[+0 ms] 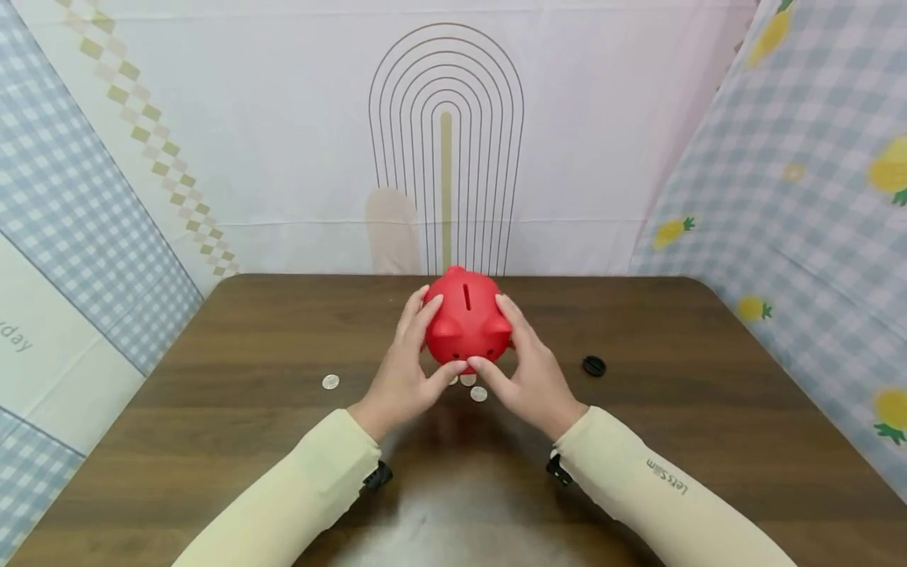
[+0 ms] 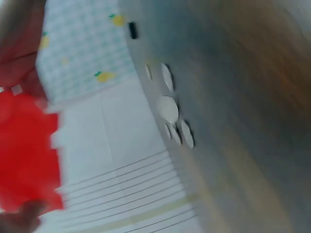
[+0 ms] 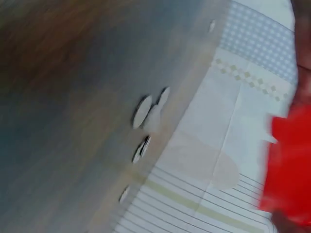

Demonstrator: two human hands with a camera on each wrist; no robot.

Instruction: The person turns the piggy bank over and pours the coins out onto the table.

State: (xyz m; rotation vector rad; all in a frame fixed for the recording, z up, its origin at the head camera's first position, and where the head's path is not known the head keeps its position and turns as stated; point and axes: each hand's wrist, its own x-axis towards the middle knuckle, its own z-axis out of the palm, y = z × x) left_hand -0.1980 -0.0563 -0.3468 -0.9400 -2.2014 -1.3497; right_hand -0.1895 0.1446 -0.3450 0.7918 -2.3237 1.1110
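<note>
A red piggy bank (image 1: 464, 319) with a coin slot on top is held between both hands over the middle of the table. My left hand (image 1: 402, 376) grips its left side, fingers curved along the body. From the other side, my right hand (image 1: 533, 379) grips it the same way, and the two thumbs meet at the snout. Both wrist views show the bank raised off the tabletop. Below it lie several silver coins (image 2: 168, 108), partly hidden by the bank and thumbs in the head view. Its underside is out of sight.
A single coin (image 1: 331, 382) lies on the brown wooden table (image 1: 234, 441) left of the hands. To the right rests a small round black plug (image 1: 594, 365). A white patterned cloth (image 1: 298, 142) hangs behind the table's far edge, with a checked pineapple cloth (image 1: 801, 260) at the right.
</note>
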